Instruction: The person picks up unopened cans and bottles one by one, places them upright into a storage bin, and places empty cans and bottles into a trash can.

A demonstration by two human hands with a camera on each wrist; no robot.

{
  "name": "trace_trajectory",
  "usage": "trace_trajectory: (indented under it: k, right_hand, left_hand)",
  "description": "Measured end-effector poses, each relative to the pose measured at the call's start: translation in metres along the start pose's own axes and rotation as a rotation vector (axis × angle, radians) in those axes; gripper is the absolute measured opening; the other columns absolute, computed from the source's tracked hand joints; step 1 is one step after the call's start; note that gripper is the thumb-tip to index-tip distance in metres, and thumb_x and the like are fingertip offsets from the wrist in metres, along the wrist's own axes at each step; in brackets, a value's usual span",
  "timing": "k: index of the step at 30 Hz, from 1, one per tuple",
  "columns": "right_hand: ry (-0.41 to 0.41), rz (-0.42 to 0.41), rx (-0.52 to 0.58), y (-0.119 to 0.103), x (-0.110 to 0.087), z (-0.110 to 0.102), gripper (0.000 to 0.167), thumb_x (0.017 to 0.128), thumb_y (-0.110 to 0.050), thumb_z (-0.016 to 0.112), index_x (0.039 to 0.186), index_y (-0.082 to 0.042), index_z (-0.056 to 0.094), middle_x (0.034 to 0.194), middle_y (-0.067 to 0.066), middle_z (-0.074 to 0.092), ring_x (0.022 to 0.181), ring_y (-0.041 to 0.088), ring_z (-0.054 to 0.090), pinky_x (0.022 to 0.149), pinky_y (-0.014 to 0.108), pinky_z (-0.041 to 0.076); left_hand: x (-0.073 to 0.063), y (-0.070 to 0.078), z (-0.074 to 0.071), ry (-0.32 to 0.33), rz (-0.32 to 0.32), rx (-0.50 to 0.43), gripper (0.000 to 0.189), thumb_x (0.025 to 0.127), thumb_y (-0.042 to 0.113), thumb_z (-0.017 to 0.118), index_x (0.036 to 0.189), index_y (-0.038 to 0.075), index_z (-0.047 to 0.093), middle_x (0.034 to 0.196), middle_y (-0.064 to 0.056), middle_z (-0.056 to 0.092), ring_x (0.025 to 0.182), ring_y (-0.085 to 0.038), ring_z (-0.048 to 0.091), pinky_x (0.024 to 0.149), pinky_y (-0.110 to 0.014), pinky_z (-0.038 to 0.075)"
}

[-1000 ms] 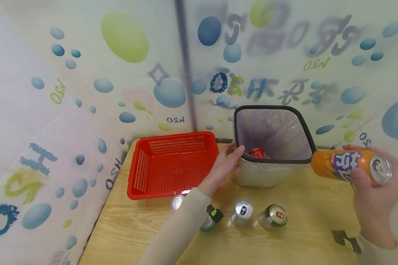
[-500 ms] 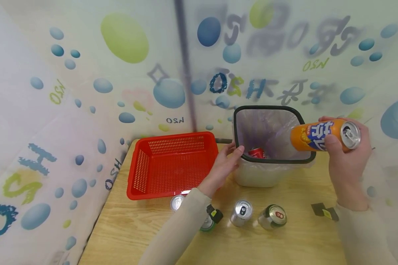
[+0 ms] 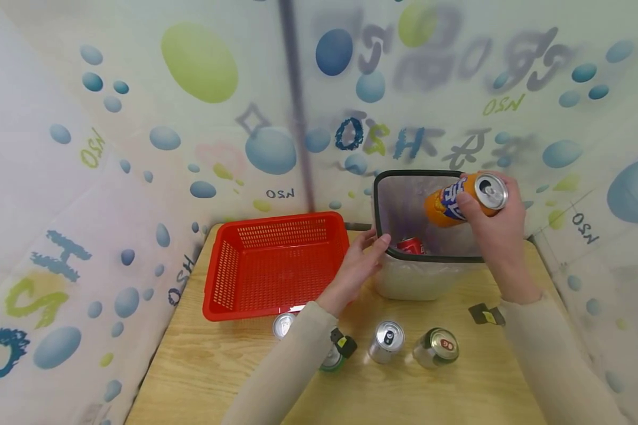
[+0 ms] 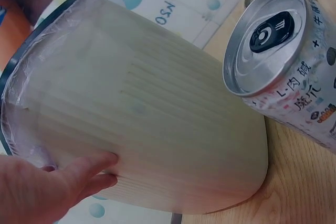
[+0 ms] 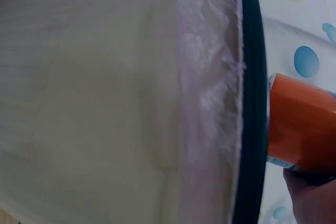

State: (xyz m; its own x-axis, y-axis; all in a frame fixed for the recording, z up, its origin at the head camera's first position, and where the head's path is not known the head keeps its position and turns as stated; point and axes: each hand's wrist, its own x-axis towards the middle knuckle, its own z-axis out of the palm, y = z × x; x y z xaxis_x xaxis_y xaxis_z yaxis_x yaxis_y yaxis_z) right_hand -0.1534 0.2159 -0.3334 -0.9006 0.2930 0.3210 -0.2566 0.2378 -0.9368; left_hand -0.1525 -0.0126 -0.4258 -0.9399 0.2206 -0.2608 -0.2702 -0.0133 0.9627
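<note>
In the head view my right hand (image 3: pixel 497 239) grips an orange soda can (image 3: pixel 449 205), tilted with its opened top toward me and its base over the mouth of the trash bin (image 3: pixel 409 286). The bin has a black rim and a clear plastic liner. Inside it lies a red can (image 3: pixel 412 245). My left hand (image 3: pixel 358 260) rests against the bin's left front corner; in the left wrist view the thumb and fingers (image 4: pixel 100 163) lie extended on its pale wall. From the right wrist camera, the orange can (image 5: pixel 302 121) shows past the rim.
A red perforated basket (image 3: pixel 276 311) stands left of the bin. In front are a white can (image 3: pixel 386 345), a dark-and-silver can (image 3: pixel 436 348), a silver-topped can (image 3: pixel 283 324), and a green-edged can (image 3: pixel 332 360) partly behind my left sleeve. Patterned sheets enclose the wooden table (image 3: pixel 191 354).
My right hand has carried the orange can leftward and up, from beside the bin's right edge to over its opening. My left hand stays at the bin's corner.
</note>
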Motion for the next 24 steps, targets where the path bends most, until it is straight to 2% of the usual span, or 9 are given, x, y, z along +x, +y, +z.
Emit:
trace_trajectory:
  k: [3, 6, 9, 12, 16, 21, 24]
  right_hand:
    - [-0.054, 0.045, -0.112, 0.003, 0.003, 0.008, 0.055, 0.096, -0.033, 0.072, 0.142, -0.016, 0.049, 0.133, -0.001, 0.063, 0.113, 0.014, 0.055, 0.094, 0.021, 0.049]
    - [-0.118, 0.068, -0.209, 0.006, 0.004, 0.016, 0.064, 0.096, -0.04, 0.071, 0.147, -0.01, 0.046, 0.135, 0.007, 0.059, 0.114, 0.016, 0.055, 0.092, 0.022, 0.049]
    - [-0.189, 0.048, -0.305, 0.009, 0.006, 0.022, 0.07, 0.095, -0.045, 0.072, 0.147, -0.004, 0.045, 0.134, 0.014, 0.058, 0.115, 0.024, 0.057, 0.094, 0.03, 0.05]
    - [-0.265, 0.04, -0.378, 0.012, 0.007, 0.028, 0.076, 0.094, -0.046, 0.074, 0.146, -0.001, 0.043, 0.133, 0.02, 0.058, 0.116, 0.035, 0.058, 0.098, 0.045, 0.05]
    - [-0.33, 0.058, -0.424, 0.015, 0.006, 0.035, 0.084, 0.093, -0.047, 0.076, 0.149, 0.002, 0.037, 0.132, 0.025, 0.056, 0.113, 0.041, 0.059, 0.099, 0.057, 0.05]
    - [-0.361, 0.033, -0.457, 0.018, 0.007, 0.042, 0.084, 0.091, -0.045, 0.078, 0.148, 0.002, 0.038, 0.132, 0.025, 0.056, 0.112, 0.041, 0.06, 0.097, 0.057, 0.051]
    - [-0.402, 0.027, -0.497, 0.018, 0.008, 0.042, 0.09, 0.09, -0.047, 0.079, 0.151, 0.003, 0.035, 0.135, 0.027, 0.054, 0.114, 0.043, 0.059, 0.098, 0.059, 0.05]
  left_hand:
    - [0.0, 0.0, 0.0, 0.004, -0.001, 0.005, 0.079, 0.093, 0.062, 0.067, 0.157, 0.026, 0.039, 0.158, -0.001, 0.045, 0.138, -0.025, 0.053, 0.108, -0.044, 0.049]
    - [0.0, 0.0, 0.0, 0.006, -0.002, 0.009, 0.078, 0.093, 0.062, 0.067, 0.157, 0.026, 0.04, 0.159, -0.001, 0.044, 0.138, -0.025, 0.053, 0.107, -0.044, 0.049]
    - [0.0, 0.0, 0.001, 0.009, -0.003, 0.01, 0.078, 0.093, 0.062, 0.067, 0.157, 0.026, 0.04, 0.158, -0.001, 0.044, 0.138, -0.025, 0.053, 0.107, -0.044, 0.049]
    - [0.0, 0.0, 0.002, 0.012, -0.004, 0.008, 0.078, 0.094, 0.061, 0.066, 0.157, 0.025, 0.039, 0.158, -0.002, 0.045, 0.138, -0.026, 0.053, 0.108, -0.044, 0.049]
    - [0.001, 0.0, 0.002, 0.007, -0.003, 0.002, 0.077, 0.094, 0.061, 0.066, 0.157, 0.025, 0.039, 0.158, -0.002, 0.044, 0.138, -0.026, 0.053, 0.109, -0.044, 0.049]
    - [0.001, 0.0, 0.001, 0.0, 0.001, -0.003, 0.077, 0.094, 0.06, 0.066, 0.157, 0.025, 0.039, 0.158, -0.002, 0.045, 0.137, -0.025, 0.053, 0.108, -0.044, 0.049]
    - [0.001, 0.001, 0.0, -0.004, 0.003, -0.007, 0.077, 0.095, 0.059, 0.066, 0.158, 0.023, 0.039, 0.158, -0.004, 0.044, 0.137, -0.026, 0.053, 0.108, -0.045, 0.049]
